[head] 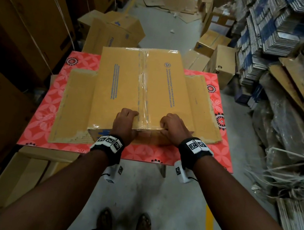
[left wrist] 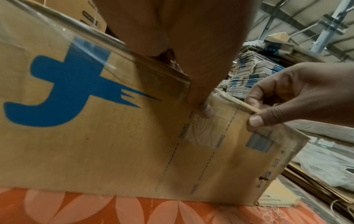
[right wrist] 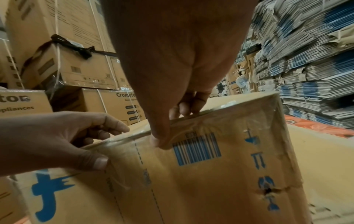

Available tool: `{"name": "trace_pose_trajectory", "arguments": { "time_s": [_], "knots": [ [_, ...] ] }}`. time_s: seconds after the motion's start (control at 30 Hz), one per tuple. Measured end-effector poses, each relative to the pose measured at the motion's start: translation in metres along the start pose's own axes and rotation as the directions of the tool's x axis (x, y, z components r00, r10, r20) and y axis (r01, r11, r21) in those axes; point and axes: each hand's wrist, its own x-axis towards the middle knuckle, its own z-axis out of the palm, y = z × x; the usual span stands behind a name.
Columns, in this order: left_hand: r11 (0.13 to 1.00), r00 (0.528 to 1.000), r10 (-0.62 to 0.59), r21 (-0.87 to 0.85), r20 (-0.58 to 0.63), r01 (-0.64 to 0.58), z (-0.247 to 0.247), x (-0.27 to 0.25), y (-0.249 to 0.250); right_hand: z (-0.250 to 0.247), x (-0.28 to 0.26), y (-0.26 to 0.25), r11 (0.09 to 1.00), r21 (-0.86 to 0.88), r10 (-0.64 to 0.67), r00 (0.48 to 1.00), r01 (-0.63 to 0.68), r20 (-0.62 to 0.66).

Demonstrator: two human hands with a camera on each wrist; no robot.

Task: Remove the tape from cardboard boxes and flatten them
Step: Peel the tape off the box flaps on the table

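A brown cardboard box [head: 124, 82] lies on a red flower-patterned table [head: 47, 106], its side flaps spread flat to left and right. Clear tape [head: 143, 87] runs along the top seam and folds over the near edge. My left hand [head: 126, 119] grips that near top edge just left of the seam, fingers on top and thumb [left wrist: 204, 108] pressed on the front face. My right hand [head: 173, 127] is just right of the seam and pinches the wrinkled tape [right wrist: 184, 128] at the edge between thumb [right wrist: 161, 142] and fingers. A blue logo [left wrist: 63, 91] marks the front face.
More cardboard boxes [head: 112, 31] stand behind the table and at the far right [head: 221, 64]. Tall cartons [head: 23, 15] line the left wall. Stacks of flattened cardboard [head: 268, 43] and loose strapping [head: 286, 176] fill the right side. Flat sheets [head: 169, 0] lie on the far floor.
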Motion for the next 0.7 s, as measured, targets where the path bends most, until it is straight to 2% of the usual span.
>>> {"name": "trace_pose_trajectory", "arguments": {
  "time_s": [0.13,0.23,0.37,0.5,0.7],
  "knots": [
    [1.0,1.0,-0.008,-0.004,0.005,0.008,0.0,0.002,-0.001,0.002,-0.001,-0.002,1.0,-0.022,0.015,1.0,-0.016,-0.001],
    [1.0,1.0,-0.011,-0.005,0.018,0.011,0.001,0.004,0.0,0.009,-0.006,0.006,1.0,-0.024,0.013,0.995,-0.015,-0.094],
    [1.0,0.999,-0.023,0.007,0.027,0.022,0.003,0.004,0.0,0.011,-0.01,0.009,0.996,-0.03,-0.092,0.987,0.089,-0.133],
    [0.999,0.999,-0.03,0.015,0.027,0.03,0.002,0.003,0.0,0.012,-0.008,0.009,0.999,0.002,-0.047,0.99,0.048,-0.133],
    [0.999,0.999,-0.039,0.032,0.028,0.039,0.001,0.003,0.002,-0.008,0.001,0.001,1.0,-0.008,0.011,0.998,-0.01,0.059]
  ]
}}
